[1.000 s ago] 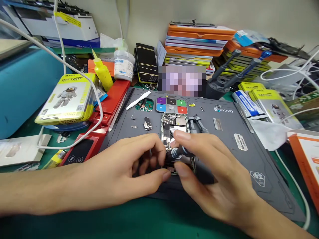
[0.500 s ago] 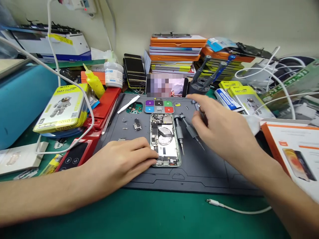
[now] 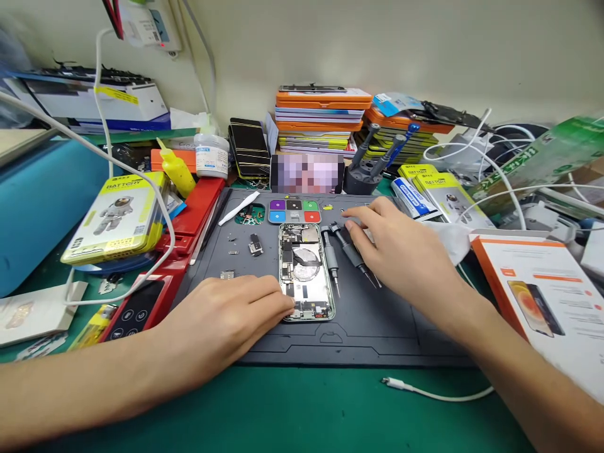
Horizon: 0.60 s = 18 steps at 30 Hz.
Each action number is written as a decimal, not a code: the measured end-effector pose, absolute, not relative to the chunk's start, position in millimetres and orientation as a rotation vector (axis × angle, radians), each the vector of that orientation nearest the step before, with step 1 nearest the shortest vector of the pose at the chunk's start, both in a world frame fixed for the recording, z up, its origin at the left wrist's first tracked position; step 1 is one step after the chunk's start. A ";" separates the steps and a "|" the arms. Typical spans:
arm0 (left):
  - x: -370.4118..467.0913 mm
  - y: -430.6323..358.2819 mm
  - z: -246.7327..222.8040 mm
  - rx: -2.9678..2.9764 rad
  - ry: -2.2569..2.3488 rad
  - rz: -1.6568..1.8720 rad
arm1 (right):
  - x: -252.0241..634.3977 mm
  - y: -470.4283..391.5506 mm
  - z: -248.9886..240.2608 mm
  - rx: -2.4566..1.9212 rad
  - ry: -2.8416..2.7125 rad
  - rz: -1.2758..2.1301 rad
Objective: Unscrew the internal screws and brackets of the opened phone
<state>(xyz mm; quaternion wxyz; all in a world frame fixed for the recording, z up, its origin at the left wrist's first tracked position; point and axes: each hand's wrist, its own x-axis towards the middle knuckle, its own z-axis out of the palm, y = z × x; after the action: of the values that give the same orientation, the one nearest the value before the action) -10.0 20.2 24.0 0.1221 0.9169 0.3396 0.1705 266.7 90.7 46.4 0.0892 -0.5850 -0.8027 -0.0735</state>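
An opened phone (image 3: pixel 306 270) lies on the dark grey mat (image 3: pixel 292 353), its inner parts showing. My left hand (image 3: pixel 236 314) has its fingers together against the phone's lower left edge, holding it. Two grey screwdrivers lie right of the phone: one (image 3: pixel 331 258) beside its edge, another (image 3: pixel 352 255) slanting toward my right hand (image 3: pixel 401 251). That hand hovers over the mat with thumb and forefinger slightly apart and nothing visible between the tips; part of a grey tool shows beneath it. Small removed parts (image 3: pixel 255 245) sit left of the phone.
Behind the phone are a coloured tray (image 3: pixel 294 212), a propped-up phone (image 3: pixel 306 173) and a screwdriver holder (image 3: pixel 363 178). A white pry tool (image 3: pixel 239 209) is at the mat's upper left. Battery boxes (image 3: pixel 116 214) stand left, an orange-white box (image 3: pixel 538 296) right, a white cable (image 3: pixel 438 393) in front.
My right hand has moved left and down, closer to the two screwdrivers, and the grey tool by its fingers is now mostly hidden. My left hand stays at the phone. The view has shifted slightly.
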 end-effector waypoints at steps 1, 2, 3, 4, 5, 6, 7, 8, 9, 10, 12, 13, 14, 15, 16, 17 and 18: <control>-10.2 20.3 23.6 2.681 0.984 0.495 | 265.3 89.2 46.9 -1.695 -2.358 -0.205; -10.4 20.3 23.2 2.686 0.977 0.489 | 263.8 87.6 47.1 -1.649 -2.330 -0.177; -10.4 20.2 22.7 2.687 0.976 0.481 | 262.3 86.0 46.9 -1.607 -2.313 -0.139; -10.4 20.1 22.3 2.686 0.978 0.475 | 260.9 84.5 46.6 -1.575 -2.309 -0.101; -10.3 19.9 22.0 2.683 0.983 0.470 | 259.5 83.1 46.1 -1.552 -2.312 -0.071; -10.1 19.7 21.7 2.681 0.992 0.465 | 258.2 82.1 45.7 -1.540 -2.322 -0.047; -9.8 19.5 21.4 2.682 1.000 0.464 | 257.3 81.3 45.5 -1.541 -2.333 -0.034; -9.5 19.4 21.1 2.686 1.007 0.460 | 256.7 81.0 45.7 -1.553 -2.344 -0.034; -9.0 19.4 20.7 2.695 1.010 0.452 | 256.4 80.9 46.3 -1.577 -2.349 -0.048; -8.4 19.5 20.3 2.706 1.011 0.439 | 256.6 81.2 47.3 -1.616 -2.350 -0.072; -7.0 19.9 19.6 2.731 1.013 0.401 | 257.7 81.7 50.4 -1.729 -2.367 -0.152; -6.2 20.2 19.3 2.741 1.011 0.380 | 258.4 81.8 52.0 -1.792 -2.392 -0.196; -5.5 20.6 19.1 2.748 1.012 0.363 | 259.0 81.7 53.3 -1.855 -2.424 -0.234; -4.9 21.0 19.1 2.755 1.015 0.359 | 259.3 81.4 54.3 -1.905 -2.460 -0.262; -4.6 21.5 19.4 2.760 1.017 0.358 | 259.2 80.9 54.8 -1.947 -2.488 -0.288; -4.6 22.0 19.9 2.762 1.018 0.360 | 258.8 80.4 54.7 -1.975 -2.505 -0.309; -4.8 22.4 20.6 2.763 1.017 0.366 | 258.0 79.9 54.1 -1.994 -2.514 -0.326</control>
<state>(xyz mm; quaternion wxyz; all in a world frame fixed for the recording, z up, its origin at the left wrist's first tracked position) -4.8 22.4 20.6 0.0872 0.9277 0.3415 0.1227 258.0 79.9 54.1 -0.0417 -0.6176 -0.7789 -0.1009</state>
